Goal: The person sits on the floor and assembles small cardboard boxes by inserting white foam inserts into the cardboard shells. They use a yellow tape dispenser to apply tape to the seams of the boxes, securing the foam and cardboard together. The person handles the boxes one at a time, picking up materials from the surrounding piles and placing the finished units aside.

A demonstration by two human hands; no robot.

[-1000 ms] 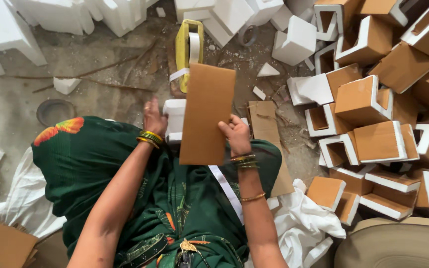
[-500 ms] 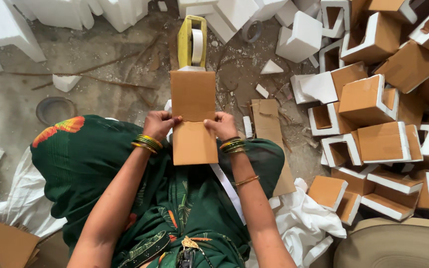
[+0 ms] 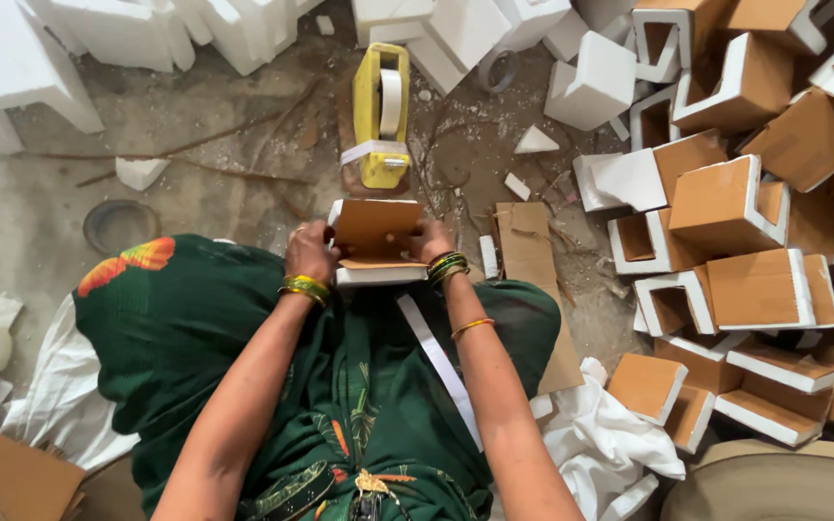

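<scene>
between your knees: cardboard going onto a foam block

over your lap, at the near middle of the scene, your left hand [image 3: 309, 253] and right hand [image 3: 430, 237] both pinch the brown cardboard sheet [image 3: 376, 230], fingers curled over its left and right edges and pressing it down onto the white foam block [image 3: 380, 275] beneath. the block rests against your green garment [image 3: 214, 328], its white near edge showing just under the cardboard. whether your fingertips also touch the foam itself cannot be told; the sheet hides them.

judging from how things lie, you are at the wrapping step: the cardboard is folded over the top of the block and is being held flat, not yet fastened. the next move seems to call for one hand to keep the fold pinned while the other goes for tape, and for the sheet's edges to stay square with the foam so the fold does not spring open.

just beyond the block, on the far side, stands the yellow tape dispenser [image 3: 380, 116], with a white strip hanging at its front. a loose white strip [image 3: 438, 362] lies across your lap. to the right, a flat piece of cardboard [image 3: 533, 280] lies on the dusty floor [image 3: 195, 164], and further right is a heap of cardboard-faced foam pieces [image 3: 755, 251]. bare white foam pieces [image 3: 98, 39] crowd the far left.
</scene>
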